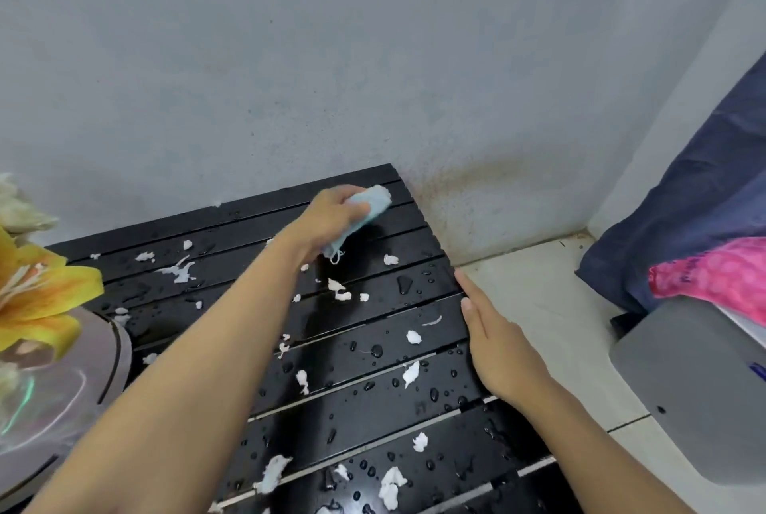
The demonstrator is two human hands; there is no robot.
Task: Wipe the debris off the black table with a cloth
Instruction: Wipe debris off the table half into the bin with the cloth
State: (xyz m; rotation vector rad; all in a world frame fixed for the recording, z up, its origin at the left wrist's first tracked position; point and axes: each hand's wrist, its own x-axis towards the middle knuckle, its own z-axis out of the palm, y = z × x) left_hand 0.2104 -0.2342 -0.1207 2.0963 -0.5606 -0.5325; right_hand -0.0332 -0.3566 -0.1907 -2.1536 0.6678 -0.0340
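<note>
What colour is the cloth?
Light blue; the cloth shows in the head view, held by the left hand.

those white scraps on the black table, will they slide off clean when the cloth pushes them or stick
Likely stick. The white scraps look like soft torn tissue lying among water droplets, so probably soggy. They may smear or shred under the cloth. Some could catch in the gaps of the slatted table.

1. No text, label, brand, number or sign can be read anywhere in the view.
2. The pink fabric (721, 279) at the right edge carries faint darker marks, too blurred to tell whether they are letters.
</note>
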